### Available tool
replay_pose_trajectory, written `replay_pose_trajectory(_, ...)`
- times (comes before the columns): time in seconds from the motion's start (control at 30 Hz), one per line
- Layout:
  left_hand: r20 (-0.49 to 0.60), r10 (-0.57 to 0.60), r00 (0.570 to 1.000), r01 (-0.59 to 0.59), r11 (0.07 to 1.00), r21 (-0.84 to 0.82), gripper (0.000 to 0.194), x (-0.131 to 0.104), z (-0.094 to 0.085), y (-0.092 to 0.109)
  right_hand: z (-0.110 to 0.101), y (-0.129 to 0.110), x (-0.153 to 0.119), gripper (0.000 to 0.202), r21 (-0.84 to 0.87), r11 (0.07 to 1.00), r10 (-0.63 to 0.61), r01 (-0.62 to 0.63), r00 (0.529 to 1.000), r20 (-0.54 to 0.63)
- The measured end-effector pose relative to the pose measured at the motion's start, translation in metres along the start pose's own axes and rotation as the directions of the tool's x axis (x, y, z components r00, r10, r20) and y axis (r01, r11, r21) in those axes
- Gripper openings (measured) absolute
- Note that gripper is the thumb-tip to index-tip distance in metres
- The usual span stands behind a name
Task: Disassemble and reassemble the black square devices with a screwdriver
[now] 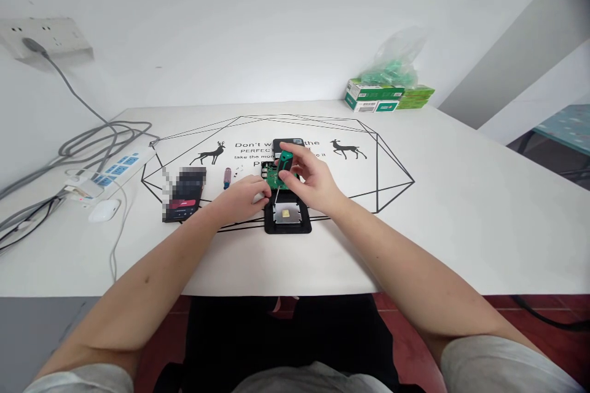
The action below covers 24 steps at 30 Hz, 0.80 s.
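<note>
Nearest on the white table (461, 239), a black case part (288, 228) lies flat, with a metal plate (279, 216) inside it and a small pale square (286, 214) on the plate. Just beyond, over the case part's far portion, sits a green circuit board (268, 180). At its near left edge is the left hand (242, 199), fingers curled, thumb and index fingertips almost meeting; whether they pinch anything I cannot tell. The right hand (313, 181) comes from the other side, its fingers closed around a green-and-black screwdriver (286, 161), index finger near the top of the handle and thumb against its lower part. The thin shaft slants down past the board's near edge, between the 2 hands; what its tip meets is too small to tell. Left of the left hand lies a phone (187, 207), partly pixelated; a second screwdriver (227, 178) and some tiny pieces (237, 172) lie between phone and board. Past the board is another black piece (277, 148), partly hidden by the right hand. Farthest, green-and-white boxes (374, 96) stand by the wall, a plastic bag (394, 64) on top.
</note>
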<state>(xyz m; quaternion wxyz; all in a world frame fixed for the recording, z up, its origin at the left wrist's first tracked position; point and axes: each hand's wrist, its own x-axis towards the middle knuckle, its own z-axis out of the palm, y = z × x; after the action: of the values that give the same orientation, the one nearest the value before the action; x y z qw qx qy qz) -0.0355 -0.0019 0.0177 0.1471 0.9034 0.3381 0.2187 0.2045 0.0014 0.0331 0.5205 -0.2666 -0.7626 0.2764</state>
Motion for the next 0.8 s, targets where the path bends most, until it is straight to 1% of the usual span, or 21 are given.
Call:
replay_pose_trajectory(0.13,0.034,-0.015,0.999,0.016,0.999,-0.037,0.011,0.0,0.002,0.004,0.001,-0.002,-0.001,0.052,-0.037,0.999,-0.025,0.025,0.999,0.021)
replay_pose_trajectory(0.33,0.074,-0.037,0.997,0.043,0.996,-0.08,0.015,0.001,0.003,0.005,0.002,-0.001,-0.001,0.05,-0.05,0.997,-0.054,0.054,0.999,0.005)
replay_pose_trajectory(0.4,0.08,-0.036,0.996,0.044,0.994,-0.102,0.016,0.001,0.003,0.006,0.005,0.0,-0.003,0.051,-0.051,0.998,-0.048,0.047,0.999,-0.01)
replay_pose_trajectory(0.5,0.088,-0.05,0.995,0.06,0.992,-0.108,0.016,0.002,0.004,0.006,0.01,0.003,-0.006,0.052,-0.035,0.999,-0.038,0.036,0.997,-0.064)
replay_pose_trajectory(0.57,0.087,-0.06,0.994,0.069,0.992,-0.104,0.016,0.002,0.006,0.006,0.012,0.005,-0.008,0.048,-0.046,0.998,-0.039,0.035,0.995,-0.09)
replay_pose_trajectory(0.63,0.072,-0.053,0.996,0.061,0.993,-0.102,0.015,0.002,0.007,0.005,0.013,0.004,-0.008,0.044,-0.081,0.995,-0.057,0.05,0.995,-0.086)
replay_pose_trajectory(0.7,0.05,-0.036,0.998,0.04,0.996,-0.082,0.014,0.002,0.007,0.004,0.012,0.002,-0.007,0.039,-0.109,0.99,-0.097,0.089,0.992,-0.077)
replay_pose_trajectory(0.8,0.02,-0.029,0.999,0.029,1.0,-0.005,0.011,0.001,0.005,0.004,0.01,-0.003,-0.005,0.034,-0.12,0.981,-0.162,0.152,0.984,-0.074)
